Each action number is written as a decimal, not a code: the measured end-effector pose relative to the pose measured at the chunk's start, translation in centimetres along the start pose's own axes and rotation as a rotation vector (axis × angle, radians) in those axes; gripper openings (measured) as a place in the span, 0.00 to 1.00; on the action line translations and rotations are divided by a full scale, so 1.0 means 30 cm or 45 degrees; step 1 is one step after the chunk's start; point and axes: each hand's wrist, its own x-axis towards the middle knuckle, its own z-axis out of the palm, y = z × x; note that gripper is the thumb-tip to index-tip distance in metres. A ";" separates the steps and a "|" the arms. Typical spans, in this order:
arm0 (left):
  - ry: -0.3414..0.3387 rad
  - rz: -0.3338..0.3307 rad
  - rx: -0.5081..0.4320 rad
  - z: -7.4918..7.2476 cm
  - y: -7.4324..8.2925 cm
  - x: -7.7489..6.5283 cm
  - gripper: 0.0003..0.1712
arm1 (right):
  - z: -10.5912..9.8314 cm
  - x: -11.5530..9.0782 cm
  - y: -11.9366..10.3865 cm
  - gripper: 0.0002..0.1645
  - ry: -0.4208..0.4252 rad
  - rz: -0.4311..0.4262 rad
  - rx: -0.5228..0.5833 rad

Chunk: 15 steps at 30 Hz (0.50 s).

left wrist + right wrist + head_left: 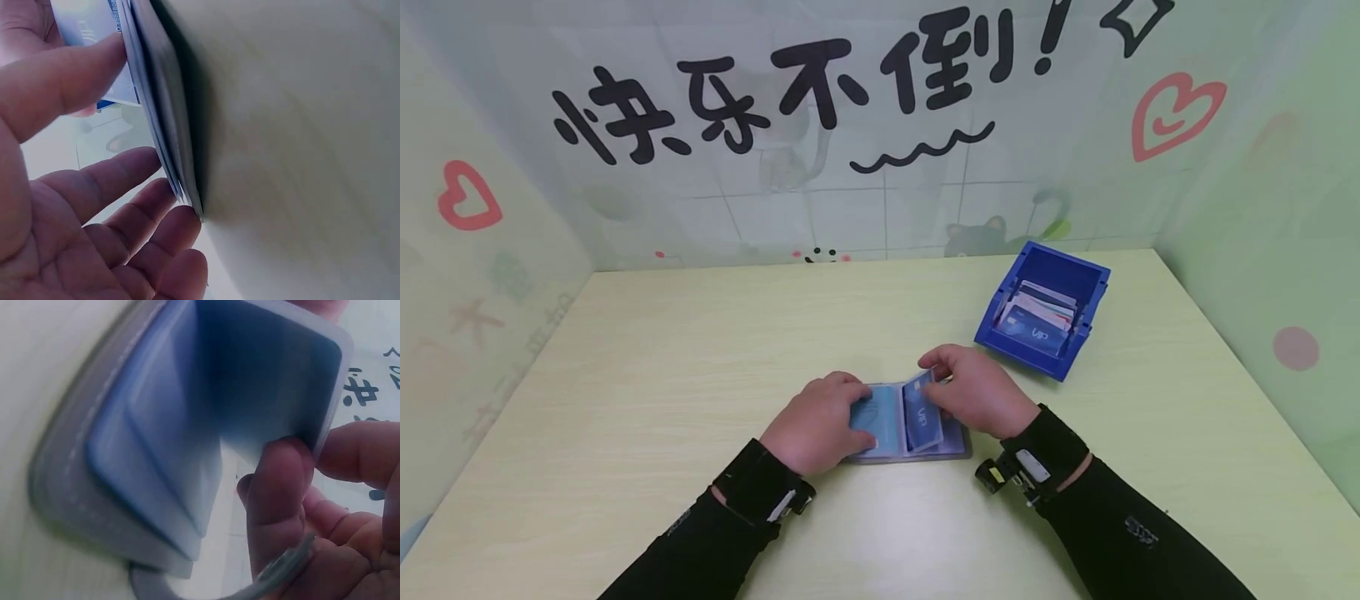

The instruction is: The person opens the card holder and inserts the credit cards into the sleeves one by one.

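A small card holder [883,422] with clear sleeve pages lies spread on the table. My left hand [818,423] holds its left side, the thumb on a page and the fingers at the outer edge [164,112]. Between thumb and fingers, my right hand [973,392] pinches a blue card [922,417] marked VIP, tilted up over the holder's right side. The right wrist view shows the pinched piece [275,375] as dark blue with a pale rim; whether the card is inside a sleeve I cannot tell. A grey strap [250,584] hangs off the holder there.
A blue open box [988,335] stands at the back right, with several cards [1037,327] in it, a VIP card in front. Printed panels [880,200] enclose the pale wood table [700,342] at the back and sides.
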 end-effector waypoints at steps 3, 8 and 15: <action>0.001 0.008 -0.003 0.001 0.002 -0.003 0.37 | 0.002 -0.008 -0.014 0.20 -0.005 0.003 0.041; 0.010 0.016 -0.023 -0.003 -0.003 -0.007 0.36 | 0.008 -0.024 -0.038 0.21 -0.008 -0.020 0.065; 0.029 0.036 -0.051 -0.010 -0.019 -0.011 0.29 | 0.025 -0.036 -0.060 0.24 -0.047 -0.026 0.052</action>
